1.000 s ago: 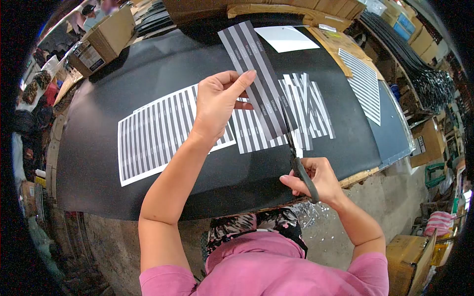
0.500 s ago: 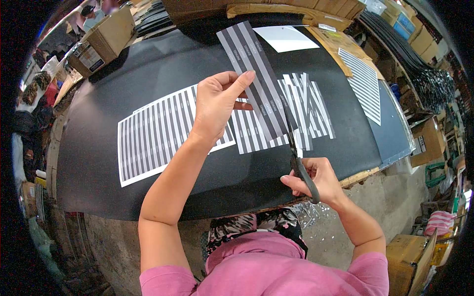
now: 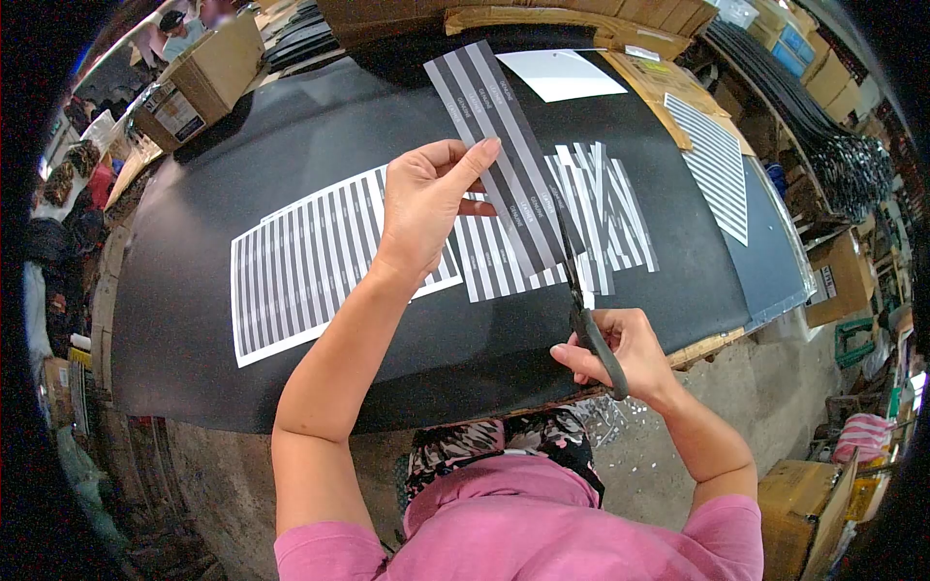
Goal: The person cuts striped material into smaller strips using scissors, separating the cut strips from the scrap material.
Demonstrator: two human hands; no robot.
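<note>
My left hand (image 3: 431, 198) pinches a striped sheet (image 3: 499, 126) of dark and grey bands with small white print, held tilted above the table. In my right hand (image 3: 625, 358) is a pair of scissors (image 3: 599, 341) with dark handles; its blades meet the lower right edge of that sheet. Beneath and to the right lies a pile of cut strips (image 3: 605, 218), partly hidden by the sheet. Larger striped sheets (image 3: 310, 266) with white margins lie left of my left forearm, overlapping one another.
The black table (image 3: 194, 290) carries a white sheet (image 3: 562, 76) at the back and another striped sheet (image 3: 712, 165) on cardboard at the right. A cardboard box (image 3: 199, 82) stands at the back left. Paper scraps lie on the floor below the front edge.
</note>
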